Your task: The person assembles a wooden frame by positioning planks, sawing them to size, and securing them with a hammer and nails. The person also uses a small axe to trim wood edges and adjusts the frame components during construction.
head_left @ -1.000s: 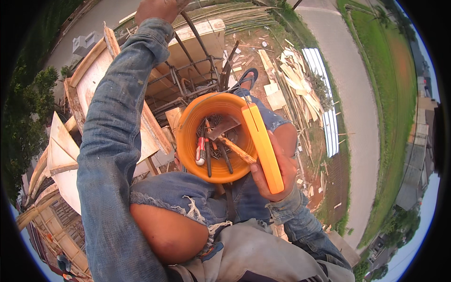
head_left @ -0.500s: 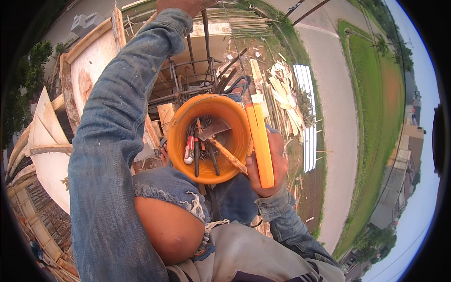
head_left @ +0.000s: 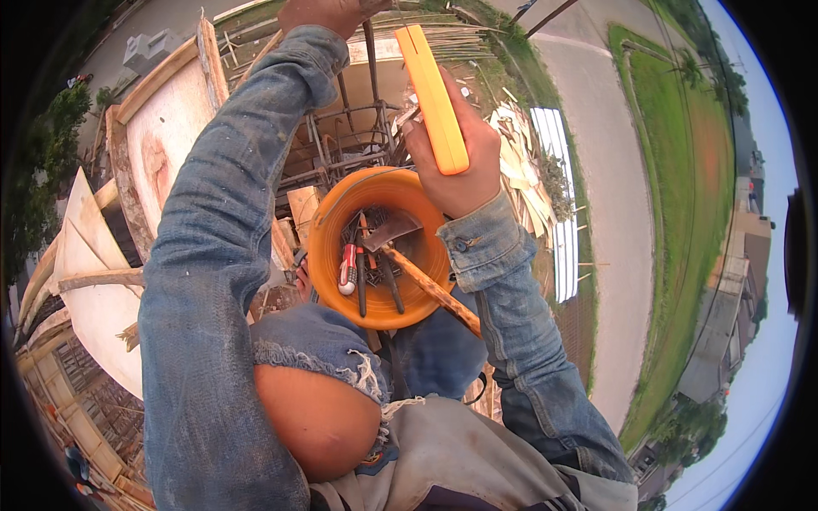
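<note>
My right hand [head_left: 460, 162] is closed round a long yellow-orange plastic piece [head_left: 433, 100] with a slot at its far end; whatever extends from it is hidden. It is held above the far right rim of an orange bucket [head_left: 320, 285]. Inside the bucket lie a hatchet [head_left: 426, 285], its wooden handle leaning over the near right rim, a red-and-white-handled tool [head_left: 348, 271], dark slim tools [head_left: 361, 285] and many nails. My left hand [head_left: 324, 14] reaches up to the top edge by a dark bar; its fingers are cut off from view.
Tied steel rebar [head_left: 341, 140] stands just beyond the bucket. Wooden formwork panels [head_left: 166, 128] rise at the left. Far below lie scrap boards [head_left: 521, 170], white corrugated sheets [head_left: 558, 204] and a paved road [head_left: 605, 213]. My bent knee [head_left: 319, 417] is close to the bucket.
My right hand has moved up and away from the bucket's right side with the yellow-orange piece, uncovering more of the hatchet's handle. My left hand stays near the top edge.
</note>
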`<state>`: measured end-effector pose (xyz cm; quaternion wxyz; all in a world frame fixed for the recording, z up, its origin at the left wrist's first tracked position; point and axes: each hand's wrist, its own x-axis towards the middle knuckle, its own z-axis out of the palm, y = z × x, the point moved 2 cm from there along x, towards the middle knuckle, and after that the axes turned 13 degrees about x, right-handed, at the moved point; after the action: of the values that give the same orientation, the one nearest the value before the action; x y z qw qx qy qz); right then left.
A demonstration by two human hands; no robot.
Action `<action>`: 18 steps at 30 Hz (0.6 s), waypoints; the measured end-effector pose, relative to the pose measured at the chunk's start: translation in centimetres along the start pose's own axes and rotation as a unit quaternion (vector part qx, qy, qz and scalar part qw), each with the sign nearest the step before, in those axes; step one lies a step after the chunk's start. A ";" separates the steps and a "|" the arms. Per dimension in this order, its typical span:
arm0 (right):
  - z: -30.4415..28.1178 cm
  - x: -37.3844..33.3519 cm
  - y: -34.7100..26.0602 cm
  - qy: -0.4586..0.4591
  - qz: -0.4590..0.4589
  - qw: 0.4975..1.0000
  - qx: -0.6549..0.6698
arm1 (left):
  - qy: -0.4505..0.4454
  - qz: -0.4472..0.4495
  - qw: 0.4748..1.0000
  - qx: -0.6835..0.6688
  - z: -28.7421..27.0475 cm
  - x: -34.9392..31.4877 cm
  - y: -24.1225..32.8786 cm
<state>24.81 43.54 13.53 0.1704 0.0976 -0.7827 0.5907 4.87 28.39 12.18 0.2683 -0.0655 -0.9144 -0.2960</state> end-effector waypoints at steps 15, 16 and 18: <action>-2.6 -13.4 -5.2 -0.025 0.098 0.990 -0.103 | -0.024 -0.109 0.991 0.071 0.8 -0.5 -1.6; -3.0 -13.1 -5.9 -0.031 0.107 0.989 -0.096 | -0.021 -0.104 0.992 0.074 1.3 -0.8 -1.8; -2.8 -10.6 -6.3 -0.047 0.093 0.989 -0.102 | 0.000 -0.087 0.993 0.085 1.5 -0.3 -2.1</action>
<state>37.23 43.94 15.77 0.0868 0.0338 -0.8514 0.5162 3.86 27.54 9.91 0.2460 0.0378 -0.9385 -0.2392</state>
